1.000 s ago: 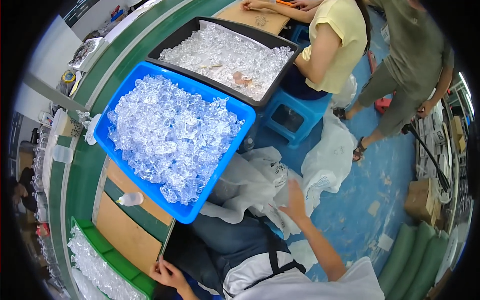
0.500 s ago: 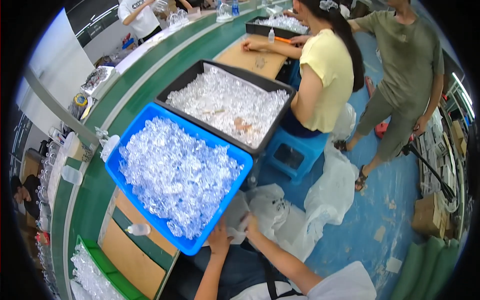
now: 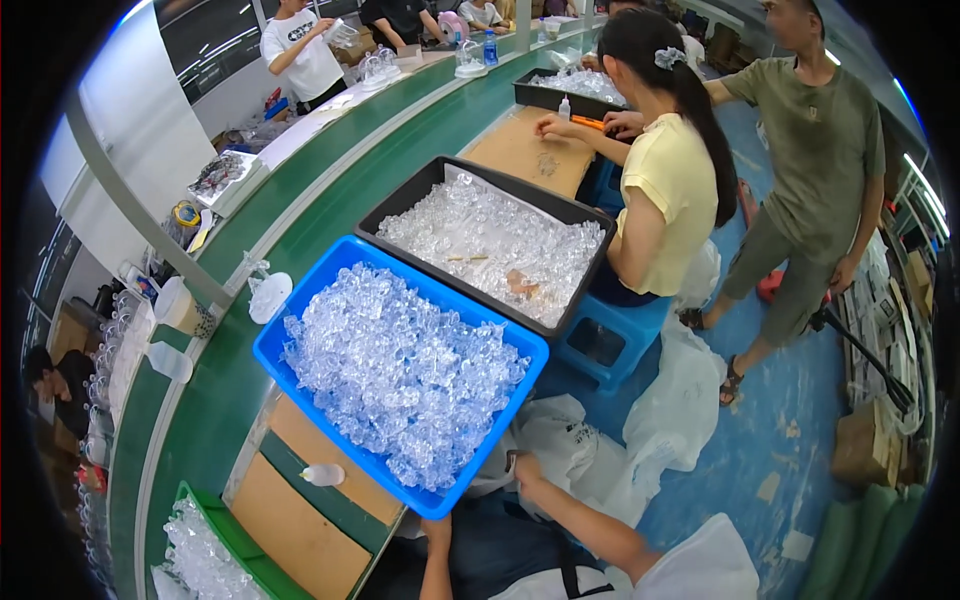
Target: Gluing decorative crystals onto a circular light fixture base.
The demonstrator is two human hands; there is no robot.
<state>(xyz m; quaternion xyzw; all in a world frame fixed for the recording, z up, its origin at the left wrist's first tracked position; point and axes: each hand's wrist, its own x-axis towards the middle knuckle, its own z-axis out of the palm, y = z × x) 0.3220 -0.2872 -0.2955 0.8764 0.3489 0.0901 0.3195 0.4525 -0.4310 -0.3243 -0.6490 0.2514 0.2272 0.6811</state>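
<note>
A blue plastic tub point(image 3: 272, 352), heaped with clear plastic pieces point(image 3: 400, 370), sits tilted across the middle in front of me. My left hand point(image 3: 437, 528) is at its near corner, with the fingers hidden by the tub's wall. Beside the tub's right wall, my right hand point(image 3: 526, 474) is closed around something small and dark that I cannot make out. Crumpled white plastic bags point(image 3: 560, 432) lie just past that hand. A black tray point(image 3: 470, 298) of similar clear pieces adjoins the tub's far side.
A person in yellow point(image 3: 675, 190) sits to the right of the tray; another in olive point(image 3: 815, 150) stands beyond. A green bin point(image 3: 225, 535) of clear parts is at lower left. A small squeeze bottle point(image 3: 323, 474) lies by the brown board point(image 3: 300, 520). The green conveyor point(image 3: 320, 235) curves behind.
The whole view has shifted, so the scene sits lower and further right. My left hand has slipped further behind the tub's near corner. My right hand stays beside the tub and bags.
</note>
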